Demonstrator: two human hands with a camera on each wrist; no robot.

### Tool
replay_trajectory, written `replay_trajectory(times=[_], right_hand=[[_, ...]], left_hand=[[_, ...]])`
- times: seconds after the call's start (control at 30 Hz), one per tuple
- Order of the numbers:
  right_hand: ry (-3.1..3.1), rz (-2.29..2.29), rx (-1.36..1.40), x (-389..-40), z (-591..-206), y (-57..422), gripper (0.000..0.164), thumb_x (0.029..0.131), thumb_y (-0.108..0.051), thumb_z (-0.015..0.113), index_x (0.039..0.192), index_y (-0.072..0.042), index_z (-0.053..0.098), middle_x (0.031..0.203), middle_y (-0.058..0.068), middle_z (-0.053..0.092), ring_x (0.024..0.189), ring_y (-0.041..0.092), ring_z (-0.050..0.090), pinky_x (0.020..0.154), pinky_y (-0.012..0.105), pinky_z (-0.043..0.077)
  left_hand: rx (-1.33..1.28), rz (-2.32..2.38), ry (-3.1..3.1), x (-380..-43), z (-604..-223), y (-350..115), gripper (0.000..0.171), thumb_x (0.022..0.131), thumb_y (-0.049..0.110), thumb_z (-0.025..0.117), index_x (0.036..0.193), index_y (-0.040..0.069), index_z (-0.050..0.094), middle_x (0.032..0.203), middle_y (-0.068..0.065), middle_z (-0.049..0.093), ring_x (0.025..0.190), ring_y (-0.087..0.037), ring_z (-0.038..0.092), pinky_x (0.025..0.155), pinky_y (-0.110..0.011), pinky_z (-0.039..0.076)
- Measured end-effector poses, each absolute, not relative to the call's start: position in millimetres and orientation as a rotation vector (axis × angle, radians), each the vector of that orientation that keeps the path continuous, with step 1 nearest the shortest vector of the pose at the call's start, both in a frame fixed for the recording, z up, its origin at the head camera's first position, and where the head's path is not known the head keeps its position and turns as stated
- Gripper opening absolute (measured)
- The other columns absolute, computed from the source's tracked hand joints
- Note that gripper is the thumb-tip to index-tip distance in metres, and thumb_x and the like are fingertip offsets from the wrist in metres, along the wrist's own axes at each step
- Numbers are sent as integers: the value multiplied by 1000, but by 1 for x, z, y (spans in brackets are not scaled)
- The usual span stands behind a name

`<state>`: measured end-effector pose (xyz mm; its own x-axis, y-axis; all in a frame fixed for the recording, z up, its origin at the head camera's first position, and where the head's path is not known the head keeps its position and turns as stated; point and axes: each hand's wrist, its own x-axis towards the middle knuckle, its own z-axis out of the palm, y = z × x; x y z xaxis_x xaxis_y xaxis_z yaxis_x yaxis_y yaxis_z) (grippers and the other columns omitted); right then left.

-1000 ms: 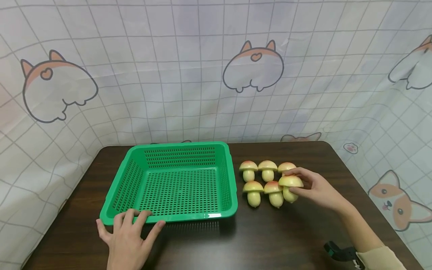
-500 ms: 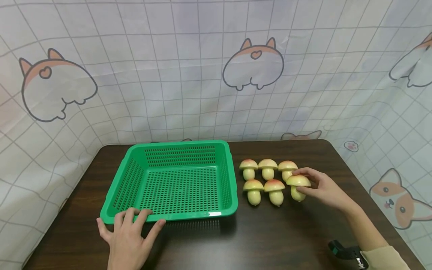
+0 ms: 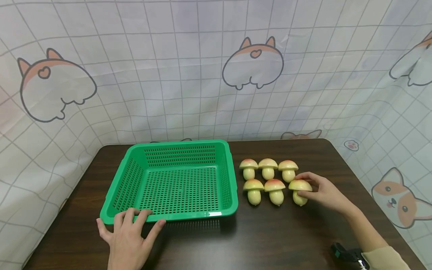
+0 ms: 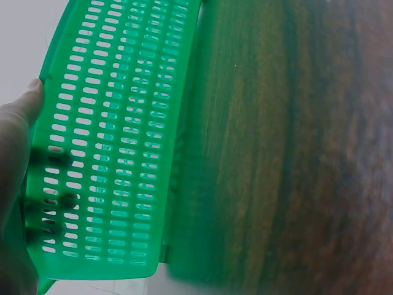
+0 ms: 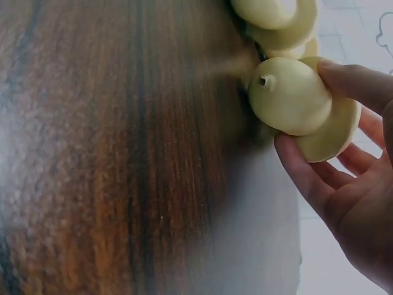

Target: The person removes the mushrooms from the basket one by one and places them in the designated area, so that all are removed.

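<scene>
At the front left rim of the green plastic basket [image 3: 233,180], my left hand [image 3: 126,236] grips with its fingertips over the edge and the thumb outside. Finger shadows show through the slotted wall [image 4: 110,135] in the left wrist view. My right hand [image 3: 324,193] pinches a toy mushroom [image 3: 300,185] by its cap and stem between thumb and fingers. That mushroom [image 5: 291,98] is close over or on the tabletop; I cannot tell which. To its left lie two more mushrooms, one red-topped [image 3: 275,192] and one yellowish [image 3: 254,192]. A back row holds three others, the closest at the right [image 3: 288,170].
The dark wooden table [image 3: 256,240] carries everything. A patterned cloth [image 3: 202,75] with a grid and corgi drawings hangs behind it and along the sides. A black strap device [image 3: 349,255] sits at the right wrist.
My right hand has drawn its mushroom to the right and slightly down, away from the red-topped one, opening a gap between them. The left hand and basket have stayed put.
</scene>
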<state>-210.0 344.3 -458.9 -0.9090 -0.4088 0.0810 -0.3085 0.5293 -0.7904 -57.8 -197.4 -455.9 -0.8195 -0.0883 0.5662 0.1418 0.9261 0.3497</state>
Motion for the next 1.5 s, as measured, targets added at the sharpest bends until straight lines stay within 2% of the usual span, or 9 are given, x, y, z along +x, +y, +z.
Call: replay_trajectory(times=[0.13,0.47,0.77,1.0,1.1,1.33,1.5], right_hand=[[2659,-1331,-613,-211,-461,343,43,97,-23,76,133,-8,60,122,11,65,108,16,65,77,29,56],[2723,-1265,-581,-211,-459,343,45,96,-29,77,133,-11,61,125,8,66,121,34,58,84,32,52],[2745,-1238,-559,-212,-459,344,44,96,-32,76,132,-12,61,127,7,66,122,31,59,86,30,51],[2757,-1238,-565,-212,-460,343,44,95,-31,77,131,-11,62,124,7,67,116,16,62,84,28,51],[2756,-1238,-555,-211,-460,345,45,95,-31,78,132,-11,61,125,7,66,118,19,61,86,30,51],[2777,-1198,-502,-207,-460,350,50,95,-35,77,134,-11,59,130,10,64,125,34,58,92,46,49],[2769,-1184,-469,-206,-456,354,49,99,-36,72,137,-10,57,131,13,64,120,33,61,87,38,52]], left_hand=[[-40,-506,-2480,-58,-455,-198,41,90,54,74,100,14,73,100,-9,60,105,-44,48,101,-85,-9],[-31,-511,-2470,-57,-457,-197,41,90,55,74,99,15,72,100,-9,61,106,-44,48,101,-85,-7],[-46,-509,-2462,-57,-456,-196,41,90,54,74,99,14,72,99,-8,60,104,-44,48,101,-85,-7],[-46,-512,-2465,-57,-456,-196,39,90,54,74,98,15,72,99,-8,60,104,-44,49,102,-85,-7],[-50,-507,-2464,-58,-456,-195,41,91,54,73,99,14,72,98,-8,59,104,-44,49,101,-85,-7],[-55,-502,-2468,-59,-456,-196,40,90,53,74,99,15,72,97,-7,59,103,-43,49,101,-86,-6],[-35,-496,-2500,-57,-453,-196,40,91,54,73,99,15,72,99,-9,60,105,-44,49,101,-85,-7]])
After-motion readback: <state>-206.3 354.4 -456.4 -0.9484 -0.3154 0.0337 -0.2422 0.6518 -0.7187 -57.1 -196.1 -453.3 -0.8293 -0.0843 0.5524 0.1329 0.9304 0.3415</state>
